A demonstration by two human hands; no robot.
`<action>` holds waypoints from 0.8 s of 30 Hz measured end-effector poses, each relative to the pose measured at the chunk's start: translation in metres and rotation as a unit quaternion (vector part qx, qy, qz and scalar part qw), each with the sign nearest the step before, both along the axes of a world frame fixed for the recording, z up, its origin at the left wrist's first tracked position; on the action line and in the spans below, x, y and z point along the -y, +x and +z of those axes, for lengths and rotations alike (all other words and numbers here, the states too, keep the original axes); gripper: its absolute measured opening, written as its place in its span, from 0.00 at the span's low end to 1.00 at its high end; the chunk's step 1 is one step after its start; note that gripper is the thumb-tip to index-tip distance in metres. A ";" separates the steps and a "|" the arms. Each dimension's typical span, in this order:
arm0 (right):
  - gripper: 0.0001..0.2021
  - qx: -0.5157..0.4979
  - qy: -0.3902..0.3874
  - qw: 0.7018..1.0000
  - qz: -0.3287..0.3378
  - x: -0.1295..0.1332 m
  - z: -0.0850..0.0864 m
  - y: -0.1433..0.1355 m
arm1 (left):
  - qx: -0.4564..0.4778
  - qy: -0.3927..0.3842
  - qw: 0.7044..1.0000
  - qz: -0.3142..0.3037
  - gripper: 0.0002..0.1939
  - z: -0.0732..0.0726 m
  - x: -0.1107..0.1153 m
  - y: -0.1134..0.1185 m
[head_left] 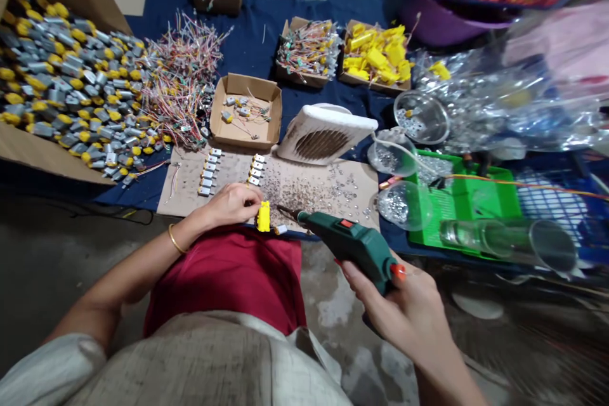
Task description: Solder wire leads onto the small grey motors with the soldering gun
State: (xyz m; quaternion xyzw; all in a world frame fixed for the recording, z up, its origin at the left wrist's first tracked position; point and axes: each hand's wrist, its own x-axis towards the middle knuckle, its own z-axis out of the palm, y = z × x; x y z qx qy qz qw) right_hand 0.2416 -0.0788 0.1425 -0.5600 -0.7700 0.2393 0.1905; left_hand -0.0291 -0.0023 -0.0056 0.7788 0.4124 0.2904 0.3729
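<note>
My right hand is wrapped around a dark green electric screwdriver with a red switch. Its bit points left, the tip a short way from a yellow plastic housing. At the cardboard's front edge, my left hand is closed, thumb and fingers pinching that housing at its left side. Just right of the housing lies a small silver motor. Behind my left hand, small motors stand in a column, with a second column to its right. Many tiny screws are scattered over the cardboard sheet.
A big box of motors and wired parts fill the left. Behind are a shallow box, a white vented cover and yellow housings. Right are screw bowls, a green tray and a clear jar.
</note>
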 end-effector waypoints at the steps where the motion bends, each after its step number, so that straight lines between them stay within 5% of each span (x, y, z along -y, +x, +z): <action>1: 0.08 -0.003 -0.001 1.000 -0.003 0.000 0.000 -0.001 | -0.001 0.001 1.000 0.000 0.07 0.001 0.000 0.000; 6: 0.12 -0.038 -0.013 0.998 -0.052 0.003 -0.005 -0.001 | -0.008 -0.001 1.000 -0.009 0.08 0.006 -0.001 0.000; 10: 0.18 -0.147 -0.100 0.963 -0.204 0.009 -0.027 0.000 | -0.004 -0.004 1.000 -0.005 0.08 0.004 -0.001 -0.001; 12: 0.19 -0.283 -0.144 0.893 -0.318 0.008 -0.043 -0.005 | 0.005 -0.005 1.000 -0.003 0.07 0.003 -0.001 -0.001; 14: 0.21 -0.441 -0.165 0.791 -0.390 0.003 -0.057 -0.014 | 0.013 -0.005 1.000 -0.003 0.07 0.001 -0.001 -0.001; 19: 0.20 -0.695 -0.231 0.584 -0.349 -0.014 -0.078 -0.043 | 0.011 -0.002 1.000 -0.001 0.06 -0.001 -0.002 -0.002; 24: 0.18 -0.773 -0.293 0.453 -0.334 -0.022 -0.091 -0.067 | 0.005 -0.001 1.000 -0.006 0.07 0.001 -0.003 -0.003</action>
